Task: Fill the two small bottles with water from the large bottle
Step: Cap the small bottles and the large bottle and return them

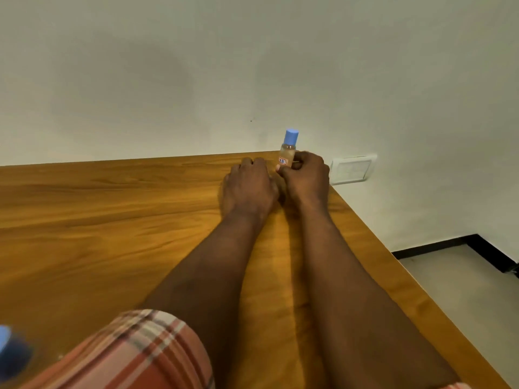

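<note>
A small clear bottle [288, 148] with a blue cap and an orange label stands upright at the far right corner of the wooden table [112, 220]. My right hand [304, 175] is closed around its lower body. My left hand [248, 186] lies palm down just left of it, fingers curled at the table's far edge; whether it holds anything is hidden. A blurred blue and dark object [11, 352] at the bottom left edge may be another bottle. The other small bottle is not in sight.
The table's right edge [393, 262] runs diagonally, with tiled floor [463, 290] beyond it. A white wall stands right behind the table, with a switch plate [352, 168] close to my right hand.
</note>
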